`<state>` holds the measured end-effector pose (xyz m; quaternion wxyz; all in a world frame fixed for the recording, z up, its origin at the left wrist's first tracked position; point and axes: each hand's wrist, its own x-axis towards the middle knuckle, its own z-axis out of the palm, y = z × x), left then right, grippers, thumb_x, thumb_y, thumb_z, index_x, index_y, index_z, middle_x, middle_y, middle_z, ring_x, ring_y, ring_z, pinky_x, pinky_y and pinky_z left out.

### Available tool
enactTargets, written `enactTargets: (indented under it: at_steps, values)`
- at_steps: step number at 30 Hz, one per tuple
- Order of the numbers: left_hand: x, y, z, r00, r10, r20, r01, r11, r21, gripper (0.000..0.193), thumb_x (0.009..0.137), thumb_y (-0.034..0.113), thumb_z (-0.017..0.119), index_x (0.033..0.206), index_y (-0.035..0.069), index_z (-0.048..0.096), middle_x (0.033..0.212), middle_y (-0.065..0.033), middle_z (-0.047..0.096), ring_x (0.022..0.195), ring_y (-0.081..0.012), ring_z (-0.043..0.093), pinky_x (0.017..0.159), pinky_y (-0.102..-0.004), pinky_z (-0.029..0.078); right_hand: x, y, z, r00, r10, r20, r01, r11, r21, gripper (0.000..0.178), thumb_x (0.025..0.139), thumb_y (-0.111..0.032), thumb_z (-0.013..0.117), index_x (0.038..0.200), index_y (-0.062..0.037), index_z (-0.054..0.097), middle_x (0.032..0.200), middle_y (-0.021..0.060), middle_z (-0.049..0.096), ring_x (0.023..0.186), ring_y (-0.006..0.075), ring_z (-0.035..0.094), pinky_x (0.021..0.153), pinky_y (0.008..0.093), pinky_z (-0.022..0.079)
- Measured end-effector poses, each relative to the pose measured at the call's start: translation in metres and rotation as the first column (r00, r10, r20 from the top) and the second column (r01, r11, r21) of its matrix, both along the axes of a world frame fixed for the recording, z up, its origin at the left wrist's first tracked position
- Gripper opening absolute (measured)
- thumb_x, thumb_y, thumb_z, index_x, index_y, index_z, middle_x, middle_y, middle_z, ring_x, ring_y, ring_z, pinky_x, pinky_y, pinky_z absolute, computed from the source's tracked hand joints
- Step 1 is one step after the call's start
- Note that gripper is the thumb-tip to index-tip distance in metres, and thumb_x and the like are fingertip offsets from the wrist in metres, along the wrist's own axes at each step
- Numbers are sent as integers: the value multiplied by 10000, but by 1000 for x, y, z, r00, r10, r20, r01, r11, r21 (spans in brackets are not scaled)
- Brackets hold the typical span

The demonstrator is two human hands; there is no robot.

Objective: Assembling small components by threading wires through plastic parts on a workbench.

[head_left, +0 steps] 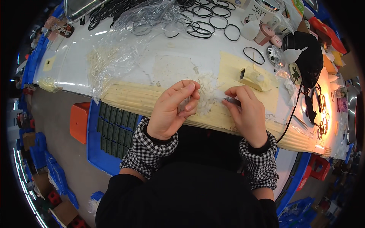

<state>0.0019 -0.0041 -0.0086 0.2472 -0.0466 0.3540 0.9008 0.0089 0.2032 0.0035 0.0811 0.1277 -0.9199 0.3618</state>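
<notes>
A small dark grey piece (pixel 232 101) is between the fingertips of the right hand (pixel 249 112), just above the padded front edge of the worktop (pixel 171 60). The right hand's grip is pinching it between thumb and forefinger; its exact shape is mostly hidden. The left hand (pixel 171 110) is just left of it, palm turned inward, thumb and forefinger close together and the other fingers curled. Something pale shows behind these fingers, but I cannot tell whether this grip holds it.

Between the 2 hands lie crumpled whitish scraps (pixel 206 89). Yellow padding (pixel 133 98) runs along the worktop's front edge. Beyond the right hand, a yellow-wrapped block (pixel 257 79) rests on a yellow sheet (pixel 232 65), with 1 black loop (pixel 254 55) near it. Farther back are a clear plastic bag (pixel 146 24), many black rings (pixel 200 28) and a white bulb with a narrow spout (pixel 292 55).

Below the worktop, at left, a blue crate (pixel 92 150) holds rows of dark green pieces (pixel 117 121), beside an orange stool (pixel 79 123).
</notes>
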Motion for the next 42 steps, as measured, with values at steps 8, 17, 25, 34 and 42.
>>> enactTargets:
  at_steps: [8,17,25,34,42]
  values:
    - [2,1,2,1000,17,22,-17,1000,-12,182,963,194,483,995,27,546,812,1,515,570,-38,363,499,-179,280,7,13,6,999,-17,47,16,1000,25,107,773,2,614,872,-36,600,790,92,589,650,277,585,572,325,453]
    - [4,-2,2,998,52,30,-51,998,-21,195,967,215,471,993,35,540,794,-5,511,563,-45,355,491,-180,269,16,41,25,981,-194,27,193,981,14,134,790,42,592,918,6,608,794,138,609,674,258,607,600,299,468]
    - [2,6,3,1000,7,23,-8,1000,26,204,971,202,475,979,18,563,796,-3,540,562,-40,364,507,-179,295,34,34,12,994,-75,77,55,972,229,159,788,-139,682,839,-27,583,767,102,580,636,286,592,560,346,463]
    - [11,19,1,994,-104,-30,100,990,-102,167,948,155,525,1011,8,572,867,-25,564,573,-21,362,512,-167,289,27,20,15,996,-58,63,56,998,35,116,783,-15,635,850,-19,540,771,107,582,642,292,593,550,345,466]
    - [17,33,7,987,-157,-39,155,987,-40,160,934,178,577,984,27,580,802,-2,588,571,-16,362,514,-161,295,25,-5,30,975,102,-199,-138,974,-179,207,692,88,659,860,-5,583,780,90,614,647,229,624,546,285,486]
